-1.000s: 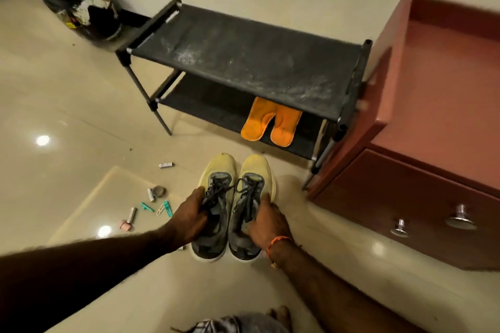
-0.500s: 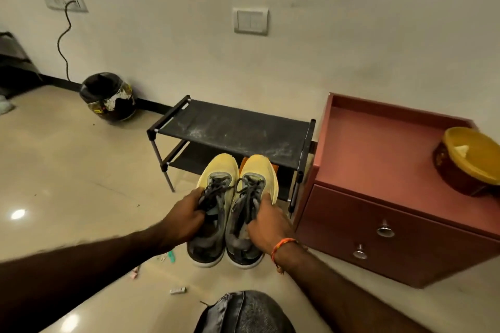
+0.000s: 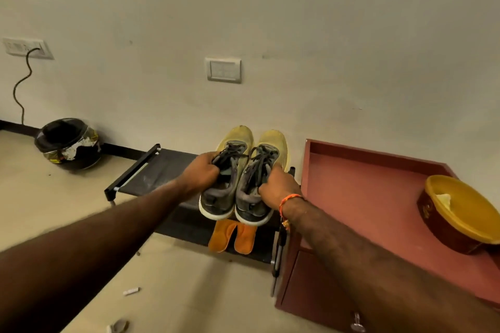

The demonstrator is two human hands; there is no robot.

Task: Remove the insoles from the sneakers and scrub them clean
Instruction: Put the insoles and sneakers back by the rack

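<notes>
1. Left hand (image 3: 201, 170) grip curls around the left sneaker (image 3: 228, 170).
2. Right hand (image 3: 277, 186) grip holds the right sneaker (image 3: 259, 178) alongside.
3. Orange insoles (image 3: 232, 235) lie on the shelf below both grips.

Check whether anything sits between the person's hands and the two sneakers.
Nothing visible does. The left hand grips the left sneaker at its collar, and the right hand grips the right sneaker the same way, both held up above the black shoe rack.
</notes>
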